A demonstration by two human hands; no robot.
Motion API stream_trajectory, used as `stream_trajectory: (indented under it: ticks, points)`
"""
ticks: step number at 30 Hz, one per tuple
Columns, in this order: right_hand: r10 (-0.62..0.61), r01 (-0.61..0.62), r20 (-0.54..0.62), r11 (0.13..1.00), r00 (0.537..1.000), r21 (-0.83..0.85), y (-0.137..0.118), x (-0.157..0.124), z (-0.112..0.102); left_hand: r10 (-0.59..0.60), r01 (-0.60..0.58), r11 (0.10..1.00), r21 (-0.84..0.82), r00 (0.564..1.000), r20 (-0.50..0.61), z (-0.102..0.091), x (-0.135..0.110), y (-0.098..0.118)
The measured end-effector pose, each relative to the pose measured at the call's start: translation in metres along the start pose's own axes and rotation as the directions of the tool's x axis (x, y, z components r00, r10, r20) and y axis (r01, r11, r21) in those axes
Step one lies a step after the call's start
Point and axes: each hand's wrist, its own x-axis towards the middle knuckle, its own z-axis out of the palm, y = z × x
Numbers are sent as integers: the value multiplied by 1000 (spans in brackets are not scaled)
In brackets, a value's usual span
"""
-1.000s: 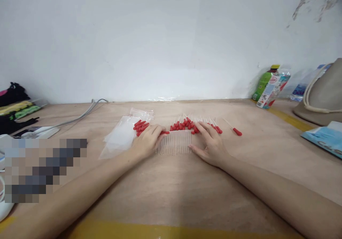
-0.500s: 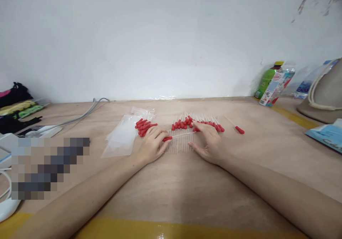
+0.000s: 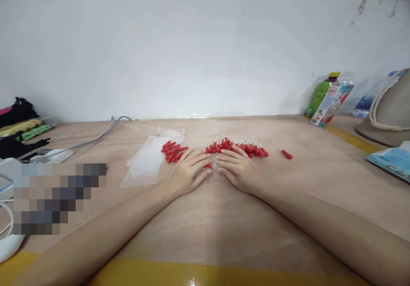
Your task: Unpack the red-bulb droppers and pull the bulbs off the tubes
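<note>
A row of clear glass droppers (image 3: 214,174) with red rubber bulbs lies on the wooden table (image 3: 224,226). My left hand (image 3: 188,171) and my right hand (image 3: 237,169) lie flat on this row, fingers stretched out and the fingertips almost meeting in the middle. Most of the row is hidden under the fingers. Just behind my right hand is a pile of more red-bulbed droppers (image 3: 246,148). A small heap of loose red bulbs (image 3: 173,151) lies beside my left hand.
Clear plastic bags (image 3: 144,162) lie left of the heap. One single dropper (image 3: 284,151) lies apart to the right. Bottles (image 3: 329,98), a beige bag (image 3: 389,115) and a blue packet (image 3: 390,160) stand far right. A grey cable (image 3: 96,138) and clutter sit at left.
Both hands have slid inward over the row of droppers, squeezing it narrower; the gap between them has closed and the fingertips now nearly touch.
</note>
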Motion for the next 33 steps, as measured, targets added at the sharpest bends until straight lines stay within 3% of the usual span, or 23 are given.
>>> stream_trajectory:
  ticks: [3, 10, 13, 16, 26, 29, 33]
  points:
    - [-37, 37, -6, 998, 999, 53, 2, -1, 3, 9, -10, 1000, 18, 999, 44, 1, 2, 2]
    - [-118, 143, -119, 963, 986, 227, 2, -2, 9, 65, -66, 998, 21, 998, 23, -2, 5, 6]
    - [-159, 173, -73, 949, 985, 262, 0, -2, 4, 96, -99, 994, 40, 993, 65, -5, 5, 8]
    - [-187, 189, -33, 948, 982, 255, -1, -3, 0, 105, -110, 992, 57, 990, 92, -7, 3, 10]
    - [-238, 254, -109, 951, 965, 174, 4, -12, 1, 110, -113, 993, 22, 987, 119, -14, -2, 9]
    - [-178, 205, -157, 964, 971, 172, 14, -18, -9, 48, -51, 998, 37, 996, 80, -19, -9, -3]
    - [29, -20, -126, 997, 992, 71, 24, -23, -20, -84, 86, 996, 34, 994, -67, -25, -13, -25]
